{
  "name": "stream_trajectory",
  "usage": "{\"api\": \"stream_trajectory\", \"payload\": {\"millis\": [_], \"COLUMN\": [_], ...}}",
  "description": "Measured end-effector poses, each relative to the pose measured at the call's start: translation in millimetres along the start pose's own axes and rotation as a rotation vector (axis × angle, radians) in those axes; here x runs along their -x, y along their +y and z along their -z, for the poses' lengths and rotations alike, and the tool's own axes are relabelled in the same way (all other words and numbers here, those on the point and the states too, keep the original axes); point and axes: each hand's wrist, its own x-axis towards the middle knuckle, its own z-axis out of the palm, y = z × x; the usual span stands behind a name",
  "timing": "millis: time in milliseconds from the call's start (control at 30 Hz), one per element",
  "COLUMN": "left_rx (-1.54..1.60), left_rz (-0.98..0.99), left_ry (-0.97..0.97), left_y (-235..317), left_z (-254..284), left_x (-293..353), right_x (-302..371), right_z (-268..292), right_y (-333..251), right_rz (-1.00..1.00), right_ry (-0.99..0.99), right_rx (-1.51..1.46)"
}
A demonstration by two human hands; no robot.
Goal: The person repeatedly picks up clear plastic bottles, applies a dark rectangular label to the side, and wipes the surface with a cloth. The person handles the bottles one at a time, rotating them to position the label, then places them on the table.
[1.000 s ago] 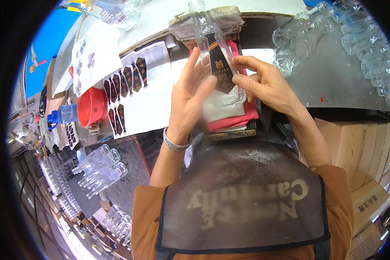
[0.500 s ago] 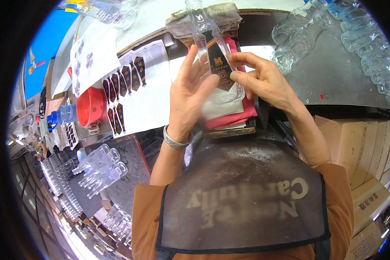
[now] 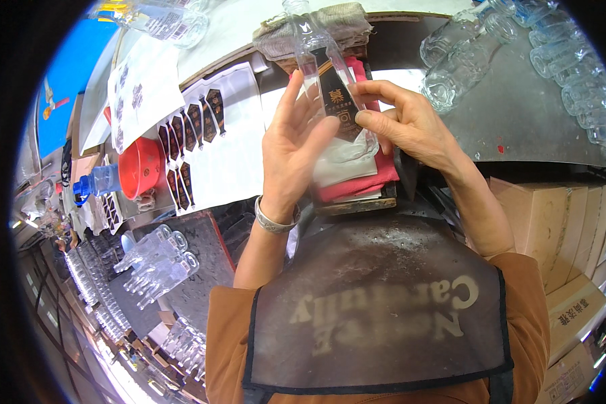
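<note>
A clear glass bottle (image 3: 306, 60) lies tilted, neck away from me, over a padded wooden stand (image 3: 357, 207). A dark tie-shaped label (image 3: 334, 87) with gold marks is on its front. My left hand (image 3: 289, 141) cups the bottle's left side, its thumb across the lower front and its fingers along the edge. On the right edge, my right hand (image 3: 404, 124) pinches the bottle, thumb and forefinger by the label. Pink cloth (image 3: 367, 180) and white paper show beneath the bottle, and a rolled grey cloth (image 3: 347, 23) lies near its neck.
A white sheet (image 3: 239, 155) with several dark labels lies left, near a red bowl (image 3: 140, 168) and a blue-capped container (image 3: 102, 180). Clear bottles (image 3: 458, 74) lie on the grey table at right. Cardboard boxes (image 3: 539, 209) stand below it. More bottles (image 3: 158, 259) lie lower left.
The bottle and both hands keep nearly the same place and grip. The whole view has shifted very slightly.
</note>
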Motion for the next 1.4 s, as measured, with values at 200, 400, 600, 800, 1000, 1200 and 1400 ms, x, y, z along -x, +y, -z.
{"api": "stream_trajectory", "payload": {"millis": [200,400,600,800,1000,1200,1400], "left_rx": [-0.008,-0.022,-0.042,-0.009,-0.029,-0.052,-0.027], "left_rz": [-0.01,-0.033,-0.043,-0.04,-0.037,-0.05,-0.028], "left_ry": [-0.002,0.005,0.017,0.026,0.042,0.065,0.072], "left_y": [1.5,-0.4,-5.3,-2.0,-1.9,-3.9,-0.9], "left_z": [-0.8,-1.7,0.0,-3.5,-3.7,-4.8,-6.5], "left_x": [-0.3,-0.3,-1.8,-0.1,-0.5,-0.2,0.2], "right_x": [-1.3,-8.5,8.4,7.1,-35.3,-79.7,-83.3], "right_z": [0.4,13.8,6.8,9.2,9.5,12.9,8.8], "right_y": [2.8,26.0,46.2,3.7,-40.7,-70.5,-78.9], "right_rz": [0.034,-0.163,-0.257,0.062,0.474,0.601,0.718], "right_ry": [0.004,0.047,0.389,0.256,0.187,0.27,0.226], "right_rx": [0.003,-0.466,-0.77,-0.649,0.217,0.446,0.577]}}
